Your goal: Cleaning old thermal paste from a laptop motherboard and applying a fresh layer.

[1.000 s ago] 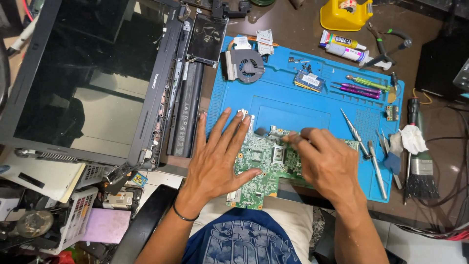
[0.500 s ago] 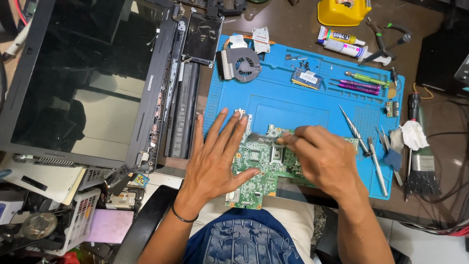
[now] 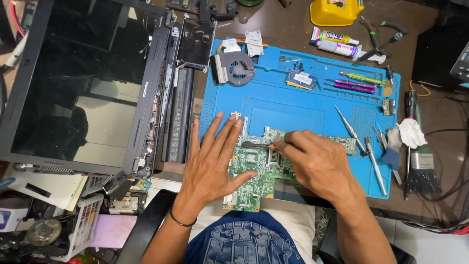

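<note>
At the near edge of the blue work mat (image 3: 293,105), a green circuit board (image 3: 254,173), its near end hanging off the mat toward the lap. Left hand (image 3: 212,161) flat on the board's left part, fingers spread apart and pointing far, thumb pressed across the board. Right hand (image 3: 317,161) closed around a small dark-tipped tool (image 3: 256,144), fingers together and clamped on its handle, tip touching the board's far left area. Compared with half a second ago, much the same pose, tool tip reaching slightly further left over the board.

Right of the hands, tweezers (image 3: 375,164) and a brush (image 3: 420,166) lying near the mat's right edge. Further off on the mat, a cooling fan (image 3: 234,67), a small memory module (image 3: 302,78) and thin screwdrivers (image 3: 359,80). Left of the mat, an opened laptop shell (image 3: 88,83) with dark screen. Beyond, on the brown table (image 3: 283,24), glue tubes (image 3: 337,41) and a yellow container (image 3: 336,11).
</note>
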